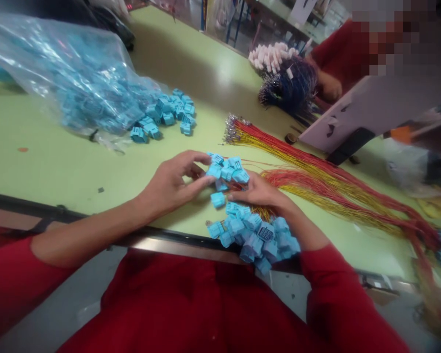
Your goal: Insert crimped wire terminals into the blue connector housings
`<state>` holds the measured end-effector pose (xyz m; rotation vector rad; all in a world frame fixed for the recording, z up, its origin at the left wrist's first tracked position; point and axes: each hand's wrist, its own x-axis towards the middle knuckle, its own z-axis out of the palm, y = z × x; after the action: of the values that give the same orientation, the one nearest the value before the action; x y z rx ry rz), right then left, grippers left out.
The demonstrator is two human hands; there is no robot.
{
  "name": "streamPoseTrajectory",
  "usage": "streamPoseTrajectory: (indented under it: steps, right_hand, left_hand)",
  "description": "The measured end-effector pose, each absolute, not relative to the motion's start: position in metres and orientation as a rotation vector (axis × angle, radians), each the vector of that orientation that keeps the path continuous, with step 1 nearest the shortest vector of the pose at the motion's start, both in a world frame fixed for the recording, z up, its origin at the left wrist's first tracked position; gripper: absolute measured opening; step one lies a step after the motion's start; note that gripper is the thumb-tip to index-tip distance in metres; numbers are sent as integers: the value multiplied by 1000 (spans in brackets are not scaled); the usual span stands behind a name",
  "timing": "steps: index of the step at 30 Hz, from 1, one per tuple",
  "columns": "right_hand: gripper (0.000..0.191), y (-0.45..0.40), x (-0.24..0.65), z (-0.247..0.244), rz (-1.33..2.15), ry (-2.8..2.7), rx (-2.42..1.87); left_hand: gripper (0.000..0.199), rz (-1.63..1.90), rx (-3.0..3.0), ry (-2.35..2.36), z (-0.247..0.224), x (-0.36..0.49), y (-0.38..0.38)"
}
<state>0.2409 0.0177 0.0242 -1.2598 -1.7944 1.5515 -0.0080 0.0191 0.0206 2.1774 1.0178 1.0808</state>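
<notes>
Light-blue plastic connector housings [227, 171] form a small cluster between my two hands. My left hand [178, 181] comes in from the left, its thumb and fingers closed on a housing at the cluster's left edge. My right hand [259, 190] is curled round the cluster's right side, with red wires at its fingers. Its fingertips are partly hidden by the housings. One housing [217, 199] sits just below the cluster. Under my right wrist, a larger bunch of blue housings [255, 233] with yellow wires hangs over the table's front edge.
A clear plastic bag [91, 73] of blue housings lies at the left, several spilled out [174, 108]. Red and yellow wires [297, 152] stretch across the right. Behind them are a dark-blue wire bundle [292, 86] with white connectors, an upright panel [367, 113] and another person's hand [329, 87].
</notes>
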Motion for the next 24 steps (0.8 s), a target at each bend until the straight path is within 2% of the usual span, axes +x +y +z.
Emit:
streamPoseTrajectory:
  steps: [3, 6, 8, 16, 21, 24]
  right_hand:
    - [28, 17, 239, 20, 1421, -1723, -1338]
    - [22, 18, 237, 19, 1416, -1609, -1371]
    - [23, 19, 236, 20, 1464, -1551, -1359]
    - [27, 17, 235, 23, 1490, -1465, -1328]
    - [28, 20, 239, 23, 1517, -1430, -1298]
    - [28, 21, 242, 26, 1562, -1465, -1284]
  left_hand:
    - [37, 1191, 2396, 853, 25, -7, 1]
    - [30, 824, 2503, 596, 17, -7, -18]
    - [30, 614, 2441, 593, 10, -3, -21]
    - [40, 354, 2415, 664, 8, 31, 5]
    - [35, 475, 2096, 720, 1, 29, 18]
    - [40, 525, 1846, 762, -7, 17, 22]
